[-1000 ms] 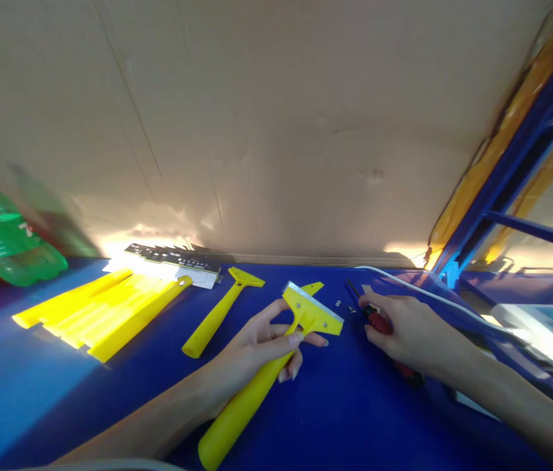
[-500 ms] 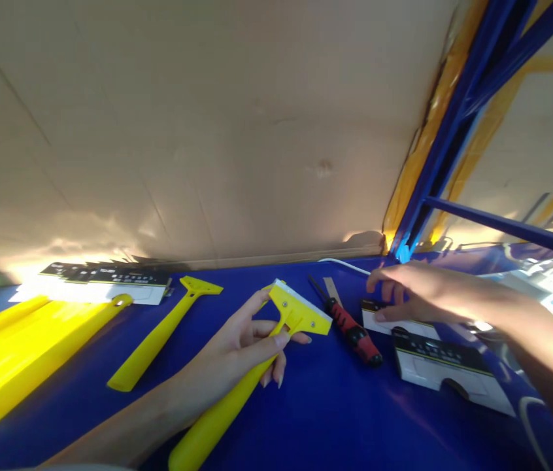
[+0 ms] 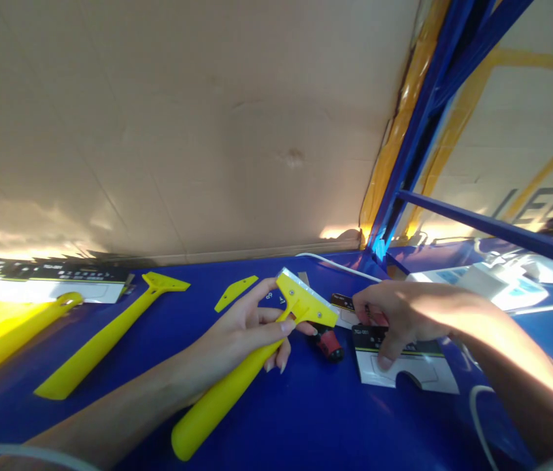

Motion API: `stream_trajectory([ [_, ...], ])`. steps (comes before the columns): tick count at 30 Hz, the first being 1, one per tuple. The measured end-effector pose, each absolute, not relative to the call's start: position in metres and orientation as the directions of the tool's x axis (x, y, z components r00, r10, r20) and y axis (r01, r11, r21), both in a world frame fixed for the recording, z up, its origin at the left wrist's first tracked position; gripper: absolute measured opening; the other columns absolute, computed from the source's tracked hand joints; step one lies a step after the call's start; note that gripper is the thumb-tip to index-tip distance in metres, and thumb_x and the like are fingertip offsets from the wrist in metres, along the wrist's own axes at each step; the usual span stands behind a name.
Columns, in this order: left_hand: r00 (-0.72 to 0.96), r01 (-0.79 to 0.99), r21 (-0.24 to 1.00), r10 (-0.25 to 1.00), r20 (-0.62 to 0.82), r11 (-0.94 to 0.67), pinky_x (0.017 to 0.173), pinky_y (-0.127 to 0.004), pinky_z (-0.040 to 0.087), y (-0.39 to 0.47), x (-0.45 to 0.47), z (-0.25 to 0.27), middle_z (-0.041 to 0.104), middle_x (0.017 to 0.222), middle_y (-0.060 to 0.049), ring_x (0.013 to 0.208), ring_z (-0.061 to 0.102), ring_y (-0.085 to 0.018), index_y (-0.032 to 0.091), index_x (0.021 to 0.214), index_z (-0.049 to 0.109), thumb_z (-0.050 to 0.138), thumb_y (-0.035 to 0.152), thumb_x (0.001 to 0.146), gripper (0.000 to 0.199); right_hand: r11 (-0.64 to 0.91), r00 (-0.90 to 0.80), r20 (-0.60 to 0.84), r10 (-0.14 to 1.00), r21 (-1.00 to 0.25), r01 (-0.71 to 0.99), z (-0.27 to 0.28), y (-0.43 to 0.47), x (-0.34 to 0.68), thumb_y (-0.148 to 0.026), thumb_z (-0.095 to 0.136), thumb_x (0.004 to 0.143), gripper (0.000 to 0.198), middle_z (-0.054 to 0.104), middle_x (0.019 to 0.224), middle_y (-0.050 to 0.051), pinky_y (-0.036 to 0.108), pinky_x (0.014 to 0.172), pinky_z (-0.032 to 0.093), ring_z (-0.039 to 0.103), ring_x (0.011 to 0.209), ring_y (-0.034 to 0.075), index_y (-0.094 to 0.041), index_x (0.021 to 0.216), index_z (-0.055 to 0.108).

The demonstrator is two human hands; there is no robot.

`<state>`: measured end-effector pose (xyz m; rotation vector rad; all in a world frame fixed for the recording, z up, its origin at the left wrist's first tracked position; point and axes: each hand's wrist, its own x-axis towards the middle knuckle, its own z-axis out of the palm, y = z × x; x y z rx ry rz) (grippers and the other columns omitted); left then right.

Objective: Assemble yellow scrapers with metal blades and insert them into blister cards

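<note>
My left hand (image 3: 257, 333) is closed round the neck of a yellow scraper (image 3: 227, 392), its head with two screws and a pale blade edge tilted up to the right. My right hand (image 3: 399, 314) pinches a black-and-white cardboard sleeve (image 3: 404, 366) with a half-round cutout, thumb in front and fingers behind. Another black-and-white sleeve (image 3: 342, 307) lies just behind it. Under the scraper head, partly hidden, is a red-and-black screwdriver (image 3: 329, 343). A loose yellow plate (image 3: 236, 292) and small screws (image 3: 274, 298) lie beyond my left hand.
Left of my arm lies a yellow scraper handle (image 3: 110, 333). Further left are several yellow handles (image 3: 12, 333) and a stack of printed sleeves (image 3: 55, 278). A cardboard wall (image 3: 183, 131) stands behind the blue surface (image 3: 316, 418). A blue metal frame (image 3: 414, 131) and white cables (image 3: 482, 418) are at right.
My right hand has come down and closed on the nearer sleeve, which has shifted left. My left hand still holds the scraper. The view has turned right, and the yellow plate now shows.
</note>
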<state>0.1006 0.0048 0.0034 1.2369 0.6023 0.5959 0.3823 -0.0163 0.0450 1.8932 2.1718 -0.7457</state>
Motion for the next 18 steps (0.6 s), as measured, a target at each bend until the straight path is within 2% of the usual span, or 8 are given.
stream_trajectory([
  [3,0.701,-0.083,0.967,0.704,-0.116,0.242,0.052,-0.019,0.046,0.005,0.103,0.004,0.078,0.103,-0.011,0.056,0.064,-0.01,0.024,0.139,0.033,0.08,0.033,0.086,0.072,0.134,-0.352,-0.461,0.814,-0.441,0.887,0.057,-0.015,0.386,-0.056,0.083,0.068,0.041,0.058,0.065,-0.004,0.025,0.052,0.034,0.053,0.063,0.015,-0.019,0.071,0.065],
  [5,0.7,-0.078,0.965,0.703,-0.127,0.252,0.052,-0.019,0.046,0.006,0.105,0.005,0.078,0.105,-0.012,0.057,0.064,-0.01,0.024,0.141,0.033,0.077,0.029,0.089,0.069,0.131,-0.423,-0.417,0.804,-0.57,0.811,0.061,-0.017,0.39,-0.056,0.079,0.075,0.039,0.057,0.064,-0.004,0.025,0.055,0.037,0.053,0.063,0.014,-0.018,0.072,0.067],
  [8,0.696,-0.09,0.957,0.704,-0.137,0.275,0.051,-0.018,0.046,0.006,0.106,0.006,0.078,0.106,-0.013,0.057,0.064,-0.01,0.023,0.144,0.033,0.074,0.023,0.09,0.067,0.032,-0.399,-0.345,0.849,-0.722,0.692,0.061,-0.021,0.398,-0.053,0.081,0.075,0.037,0.062,0.07,-0.003,0.027,0.059,0.043,0.056,0.066,0.015,-0.019,0.084,0.071],
  [10,0.691,-0.115,0.948,0.71,-0.139,0.298,0.051,-0.018,0.046,0.007,0.106,0.006,0.078,0.105,-0.015,0.057,0.065,-0.01,0.022,0.142,0.036,0.074,0.021,0.089,0.065,-0.021,-0.331,-0.261,0.907,-0.811,0.584,0.059,-0.024,0.401,-0.051,0.088,0.067,0.039,0.064,0.071,-0.002,0.028,0.061,0.046,0.057,0.067,0.016,-0.02,0.082,0.072],
  [14,0.663,-0.172,0.934,0.738,-0.125,0.312,0.049,-0.019,0.047,0.008,0.099,0.007,0.079,0.103,-0.016,0.056,0.067,-0.013,0.021,0.138,0.042,0.075,0.02,0.087,0.061,0.002,-0.221,-0.089,0.971,-0.924,0.382,0.056,-0.022,0.392,-0.053,0.092,0.06,0.041,0.063,0.068,-0.002,0.027,0.062,0.048,0.058,0.065,0.015,-0.021,0.074,0.069],
  [16,0.636,-0.2,0.932,0.763,-0.112,0.303,0.049,-0.019,0.047,0.008,0.09,0.01,0.079,0.102,-0.016,0.056,0.067,-0.013,0.02,0.133,0.047,0.075,0.018,0.088,0.053,-0.012,-0.175,-0.055,0.983,-0.971,0.24,0.054,-0.016,0.38,-0.055,0.093,0.06,0.043,0.065,0.064,-0.002,0.026,0.057,0.049,0.058,0.058,0.015,-0.021,0.074,0.069],
  [18,0.588,-0.24,0.928,0.803,-0.095,0.286,0.049,-0.017,0.047,0.008,0.08,0.013,0.078,0.103,-0.015,0.057,0.066,-0.012,0.018,0.126,0.055,0.072,0.016,0.09,0.04,-0.026,-0.136,-0.041,0.99,-0.993,0.113,0.051,-0.006,0.364,-0.057,0.089,0.068,0.04,0.065,0.061,-0.001,0.027,0.052,0.05,0.059,0.053,0.016,-0.023,0.073,0.068],
])
